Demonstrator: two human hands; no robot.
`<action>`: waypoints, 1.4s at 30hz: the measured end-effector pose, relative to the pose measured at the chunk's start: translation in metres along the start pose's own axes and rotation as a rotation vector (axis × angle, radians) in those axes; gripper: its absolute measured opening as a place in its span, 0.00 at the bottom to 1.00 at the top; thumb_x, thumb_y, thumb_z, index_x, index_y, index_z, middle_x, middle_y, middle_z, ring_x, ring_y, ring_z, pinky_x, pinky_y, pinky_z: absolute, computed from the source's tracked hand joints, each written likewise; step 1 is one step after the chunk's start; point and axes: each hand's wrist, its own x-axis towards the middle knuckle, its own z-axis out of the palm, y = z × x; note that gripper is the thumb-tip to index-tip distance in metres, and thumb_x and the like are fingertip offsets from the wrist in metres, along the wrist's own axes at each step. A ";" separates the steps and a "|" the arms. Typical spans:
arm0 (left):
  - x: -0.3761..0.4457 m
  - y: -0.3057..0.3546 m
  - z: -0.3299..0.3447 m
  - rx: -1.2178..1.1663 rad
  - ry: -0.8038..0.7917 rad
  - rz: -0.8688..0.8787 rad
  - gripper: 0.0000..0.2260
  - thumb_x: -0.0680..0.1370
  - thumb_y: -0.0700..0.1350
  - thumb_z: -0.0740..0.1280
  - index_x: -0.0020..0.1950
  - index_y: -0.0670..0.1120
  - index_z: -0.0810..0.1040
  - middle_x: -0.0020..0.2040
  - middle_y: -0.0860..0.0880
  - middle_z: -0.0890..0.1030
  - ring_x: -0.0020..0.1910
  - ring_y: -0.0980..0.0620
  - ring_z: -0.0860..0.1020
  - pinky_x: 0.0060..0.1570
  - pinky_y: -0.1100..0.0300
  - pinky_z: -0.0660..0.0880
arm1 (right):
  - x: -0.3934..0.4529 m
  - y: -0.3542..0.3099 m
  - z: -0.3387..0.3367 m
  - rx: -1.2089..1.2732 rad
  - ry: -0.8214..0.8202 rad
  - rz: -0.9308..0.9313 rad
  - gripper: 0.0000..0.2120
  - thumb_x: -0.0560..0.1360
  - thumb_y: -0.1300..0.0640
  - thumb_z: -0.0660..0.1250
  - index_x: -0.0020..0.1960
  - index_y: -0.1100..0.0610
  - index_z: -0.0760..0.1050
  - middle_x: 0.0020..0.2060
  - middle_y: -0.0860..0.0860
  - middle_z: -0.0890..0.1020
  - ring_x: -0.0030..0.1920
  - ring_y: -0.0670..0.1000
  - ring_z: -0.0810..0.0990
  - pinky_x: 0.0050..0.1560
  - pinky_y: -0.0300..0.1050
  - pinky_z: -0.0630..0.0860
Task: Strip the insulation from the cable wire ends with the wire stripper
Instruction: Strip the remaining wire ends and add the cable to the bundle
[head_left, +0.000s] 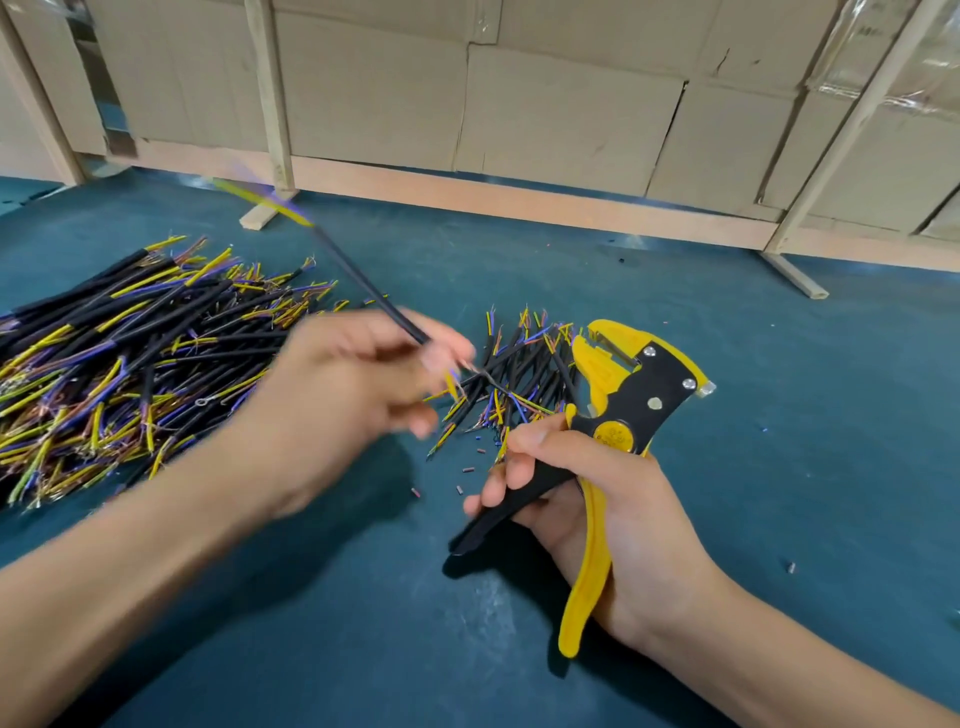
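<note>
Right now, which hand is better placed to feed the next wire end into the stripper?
Left. The left hand already pinches a black cable, while the right hand grips the wire stripper.

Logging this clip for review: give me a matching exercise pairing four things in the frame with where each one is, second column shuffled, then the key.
Things:
1. wire stripper
2. single black cable
3. large pile of cables
4. small pile of cables

Places:
A. on the table at the far left
B. gripped in the right hand
C. on the table between the two hands
D. pinched in the left hand, its far end raised

Pairs: 1-B, 2-D, 3-A, 4-C
</note>
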 end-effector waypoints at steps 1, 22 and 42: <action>0.005 0.004 -0.010 -0.053 0.087 0.016 0.03 0.72 0.40 0.73 0.42 0.45 0.87 0.36 0.45 0.78 0.36 0.50 0.73 0.33 0.59 0.71 | 0.000 -0.001 -0.001 0.005 0.004 -0.004 0.04 0.72 0.64 0.71 0.39 0.63 0.77 0.31 0.59 0.75 0.33 0.61 0.79 0.45 0.61 0.81; -0.014 -0.005 0.024 0.253 -0.047 0.128 0.07 0.73 0.46 0.70 0.48 0.48 0.85 0.49 0.56 0.85 0.27 0.52 0.74 0.34 0.63 0.74 | 0.004 0.000 0.001 -0.042 0.016 -0.042 0.05 0.71 0.62 0.75 0.45 0.62 0.80 0.35 0.64 0.78 0.32 0.62 0.79 0.42 0.63 0.79; -0.006 -0.001 -0.001 0.911 -0.208 0.446 0.04 0.81 0.45 0.68 0.53 0.48 0.82 0.44 0.58 0.78 0.41 0.55 0.77 0.41 0.62 0.74 | 0.003 -0.005 0.003 -0.086 0.044 0.074 0.08 0.75 0.63 0.72 0.51 0.67 0.84 0.45 0.65 0.82 0.38 0.62 0.83 0.45 0.61 0.81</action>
